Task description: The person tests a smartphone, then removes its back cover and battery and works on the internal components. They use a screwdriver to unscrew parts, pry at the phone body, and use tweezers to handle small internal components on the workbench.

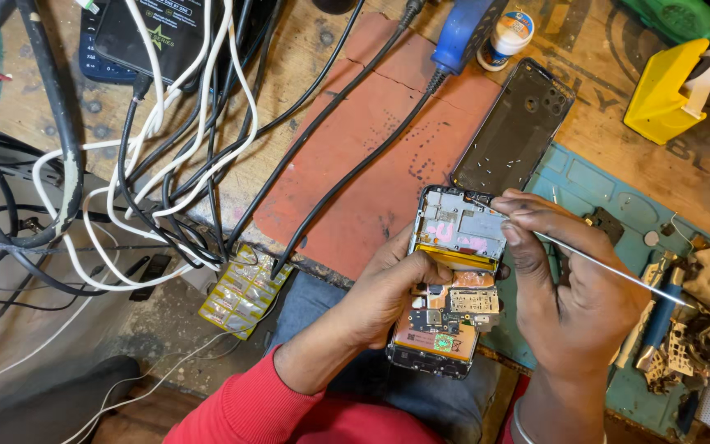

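Observation:
An opened smartphone [451,275] with its back removed shows circuit boards and an orange battery area. My left hand [388,288] grips it from the left side, thumb across the middle. My right hand [569,288] holds thin metal tweezers [610,270] whose tip rests at the phone's upper right edge, near the grey shield plate. The phone's black back cover [515,131] lies face down on the bench just above.
A red-brown mat [355,164] and a teal work mat [610,193] cover the wooden bench. Black and white cables [182,156] tangle at left. A blue tool [462,33], small white bottle [507,37], yellow dispenser [671,90] and loose parts [700,329] surround.

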